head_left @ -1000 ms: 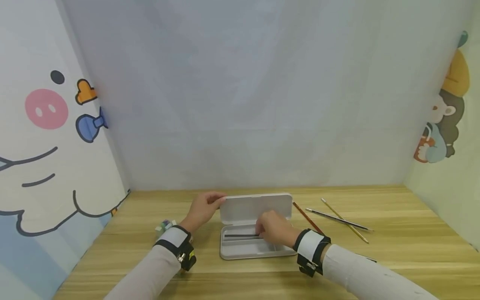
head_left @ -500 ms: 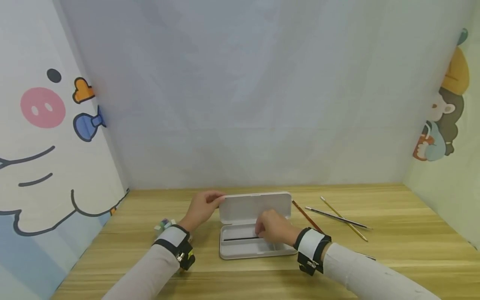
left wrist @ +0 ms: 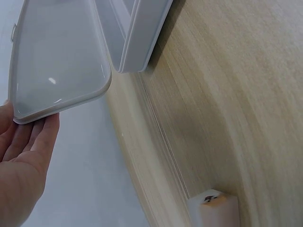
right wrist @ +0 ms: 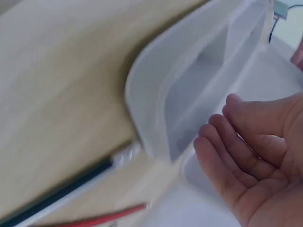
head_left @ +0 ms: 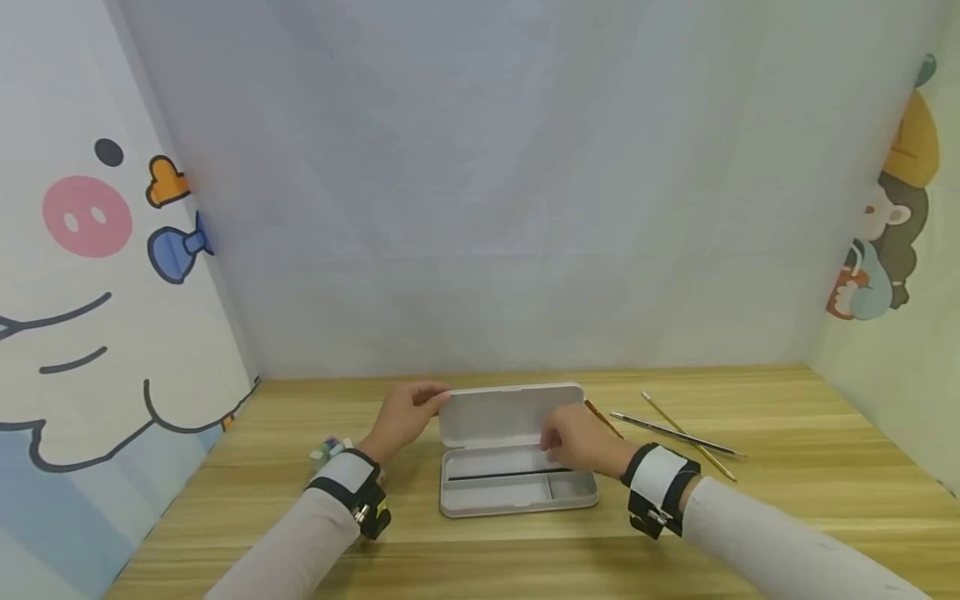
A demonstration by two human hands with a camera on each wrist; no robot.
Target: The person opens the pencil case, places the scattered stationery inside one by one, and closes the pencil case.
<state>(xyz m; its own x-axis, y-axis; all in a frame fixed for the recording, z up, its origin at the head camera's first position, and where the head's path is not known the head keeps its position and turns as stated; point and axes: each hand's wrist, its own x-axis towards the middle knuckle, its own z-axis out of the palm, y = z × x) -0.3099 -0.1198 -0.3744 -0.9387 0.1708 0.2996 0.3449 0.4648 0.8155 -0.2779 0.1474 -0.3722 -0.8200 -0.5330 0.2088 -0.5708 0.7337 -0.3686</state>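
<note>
A white pencil case (head_left: 495, 497) lies opened on the table, its lid (head_left: 487, 421) raised at the back. My left hand (head_left: 405, 417) grips the lid's left corner, thumb on one face and fingers behind, as the left wrist view of the lid (left wrist: 57, 61) shows. A dark pencil (head_left: 487, 476) lies lengthwise in the tray's rear compartment. Over the right end of the case hovers my right hand (head_left: 581, 437). Its fingers are loosely bent with nothing between them in the right wrist view, where the hand (right wrist: 255, 156) is beside the case's end wall (right wrist: 147, 99).
Right of the case, a yellow pencil (head_left: 716, 464) crosses a dark striped pencil (head_left: 667, 432). A red-brown pencil (head_left: 602, 418) lies partly behind my right hand. Small pale blocks (head_left: 330, 450) sit beside my left wrist. A pale curtain (head_left: 525, 208) hangs behind the table.
My right hand has let go of the dark pencil, which now lies in the case, and has moved up and to the right. The left hand keeps its hold on the lid.
</note>
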